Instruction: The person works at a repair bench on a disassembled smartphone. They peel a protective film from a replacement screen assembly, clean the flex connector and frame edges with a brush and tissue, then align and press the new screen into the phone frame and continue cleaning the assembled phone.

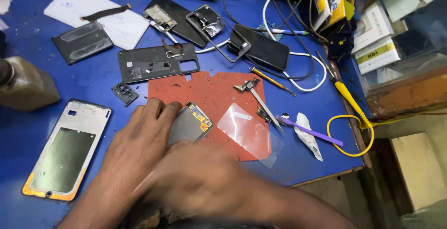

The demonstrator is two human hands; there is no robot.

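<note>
My left hand (142,138) lies flat on a dark phone display panel (191,123) with an orange flex strip, resting on a red work mat (209,89). My right hand (200,182) is blurred in front of it, low over the panel's near end; its fingers are curled, and I cannot tell if it holds anything. A clear screen film (247,131) lies just right of the panel. Metal tweezers (263,103) rest on the mat beyond the film.
A phone frame (65,150) lies at the left on the blue table (93,77). Back covers (156,62), a black phone (263,49), white cable (307,59), purple pry tool (312,131), yellow-handled tool (349,98) and a grey bottle (25,84) surround the mat. The table edge runs along the right.
</note>
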